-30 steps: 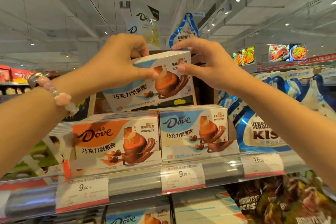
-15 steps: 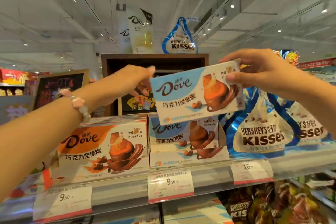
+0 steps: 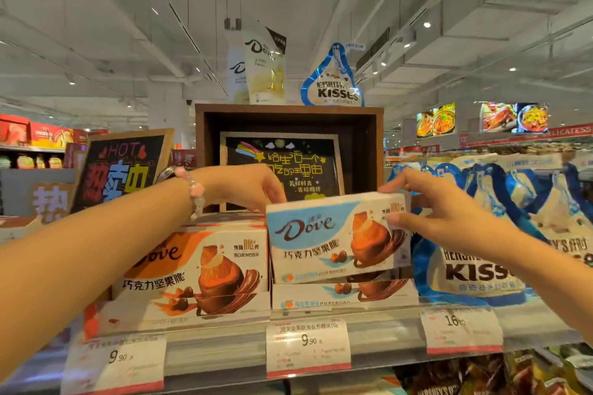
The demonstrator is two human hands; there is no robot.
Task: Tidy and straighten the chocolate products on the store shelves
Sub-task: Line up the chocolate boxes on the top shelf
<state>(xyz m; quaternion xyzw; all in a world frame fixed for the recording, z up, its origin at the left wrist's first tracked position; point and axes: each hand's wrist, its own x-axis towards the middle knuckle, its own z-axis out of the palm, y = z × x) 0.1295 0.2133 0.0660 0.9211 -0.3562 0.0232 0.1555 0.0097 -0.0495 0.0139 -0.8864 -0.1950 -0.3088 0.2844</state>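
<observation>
Store aisle, white ceiling, clear-fronted shelf point(image 3: 224, 349) below both hands; three price tags. Blue Dove box point(image 3: 333, 237) upright atop its stack, pinched at right end by right hand point(image 3: 439, 212), left hand point(image 3: 244, 186) fingertips curled on its top-left corner. Orange Dove box point(image 3: 205, 263) under left wrist. Hershey's Kisses bags point(image 3: 475, 269) beyond right hand.
</observation>
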